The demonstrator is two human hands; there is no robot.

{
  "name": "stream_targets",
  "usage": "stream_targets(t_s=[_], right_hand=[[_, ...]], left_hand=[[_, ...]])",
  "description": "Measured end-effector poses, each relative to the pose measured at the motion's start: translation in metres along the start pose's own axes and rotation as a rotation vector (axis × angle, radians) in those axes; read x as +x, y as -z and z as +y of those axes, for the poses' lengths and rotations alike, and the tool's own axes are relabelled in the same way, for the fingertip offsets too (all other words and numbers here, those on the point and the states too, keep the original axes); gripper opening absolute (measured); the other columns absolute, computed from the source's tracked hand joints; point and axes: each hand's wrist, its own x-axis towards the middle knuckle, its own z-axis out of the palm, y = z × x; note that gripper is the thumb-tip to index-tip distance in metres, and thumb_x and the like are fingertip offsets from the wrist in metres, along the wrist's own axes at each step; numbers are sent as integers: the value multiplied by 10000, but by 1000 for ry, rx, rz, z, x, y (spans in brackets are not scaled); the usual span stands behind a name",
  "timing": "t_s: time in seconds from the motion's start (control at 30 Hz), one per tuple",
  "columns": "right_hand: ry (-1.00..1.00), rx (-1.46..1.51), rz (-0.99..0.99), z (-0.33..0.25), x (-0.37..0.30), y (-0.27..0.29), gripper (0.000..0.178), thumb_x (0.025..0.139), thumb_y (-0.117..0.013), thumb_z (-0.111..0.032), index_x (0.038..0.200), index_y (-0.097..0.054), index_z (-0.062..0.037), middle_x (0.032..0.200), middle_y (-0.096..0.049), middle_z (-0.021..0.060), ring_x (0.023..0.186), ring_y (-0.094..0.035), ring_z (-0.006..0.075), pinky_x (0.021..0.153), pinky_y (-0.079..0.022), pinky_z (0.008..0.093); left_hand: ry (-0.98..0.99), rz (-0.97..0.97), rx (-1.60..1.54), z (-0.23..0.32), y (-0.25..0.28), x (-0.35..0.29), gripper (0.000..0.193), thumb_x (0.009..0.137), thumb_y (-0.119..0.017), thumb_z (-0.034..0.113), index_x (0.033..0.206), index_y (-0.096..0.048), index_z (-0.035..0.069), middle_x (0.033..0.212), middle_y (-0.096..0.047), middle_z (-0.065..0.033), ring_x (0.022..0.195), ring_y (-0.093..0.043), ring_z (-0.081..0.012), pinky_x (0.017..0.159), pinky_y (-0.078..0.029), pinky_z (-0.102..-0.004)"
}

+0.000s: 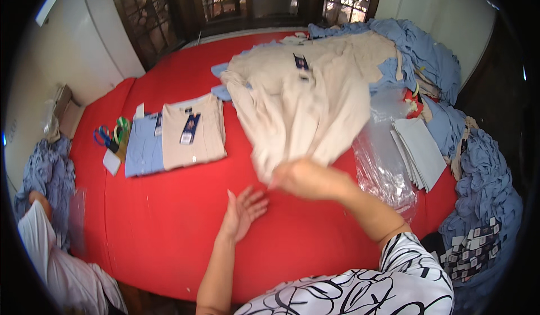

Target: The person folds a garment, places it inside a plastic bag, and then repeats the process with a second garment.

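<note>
Head view: a big red table (169,230) fills the room, and a person leans over it. The right hand (306,179) is closed on the bottom edge of a beige shirt (298,104) and pulls it up a little. The picture is blurry there, so I cannot see each finger. The shirt lies spread out on the table, just past the hands, with a small dark tag near its collar. The left hand (243,209) is just left of the right hand. It is flat and spread, fingers apart, and holds nothing. It sits close above the red table, near the shirt's bottom edge.

Left of the beige shirt lie two folded shirts side by side, a beige one (194,132) and a light blue one (143,146), each with a tag. Further left are rolls of tape (112,135) in green and blue. Right of the beige shirt are clear plastic bags (385,163) and a stack of grey-white sheets (419,152). Behind it and to the right sits a big pile of blue clothes (427,56). Another person in a white top (56,264) is at the table's left end.
</note>
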Motion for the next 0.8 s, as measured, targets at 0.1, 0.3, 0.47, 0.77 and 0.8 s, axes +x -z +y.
stream_targets(t_s=[0.1,0.3,0.47,0.77,0.8], right_hand=[[-35,514,294,-27,-41,-44,270,928,-623,-213,1107,-675,-18,1080,-675,196,1021,-650,360,920,-508,400],[-343,-189,338,33,-135,-157,449,916,-649,-226,1332,-555,-88,1460,-459,143,1372,-379,362,1097,-351,496],[-525,130,-229,-43,-240,-131,376,915,-637,-255,1255,-614,-97,1291,-562,183,1077,-604,381,850,-514,471],[-76,335,110,-33,-113,-117,226,957,-533,-109,1098,-679,-12,1025,-674,188,983,-631,360,863,-493,426],[-56,258,172,-30,-76,-131,257,924,-523,-37,1127,-679,-21,1099,-670,180,1057,-619,354,898,-489,421]], left_hand=[[55,-27,-274,6,-29,-10,542,1063,-409,379,1443,-440,-7,1317,-600,-173,1148,-631,-285,1031,-492,-419],[-386,212,520,22,49,-38,409,946,-588,15,1349,-526,-12,1263,-634,-130,1067,-649,-188,941,-532,-318],[-459,469,447,61,99,-148,349,932,-616,84,1267,-581,-8,1187,-655,-112,1063,-649,-236,935,-523,-369],[-107,1026,1417,-14,31,-172,444,900,-676,279,1270,-603,45,1000,-668,-215,964,-650,-378,850,-500,-461],[-267,925,1578,-39,42,-153,372,905,-666,248,1209,-619,37,949,-671,-219,920,-656,-383,826,-499,-467]])
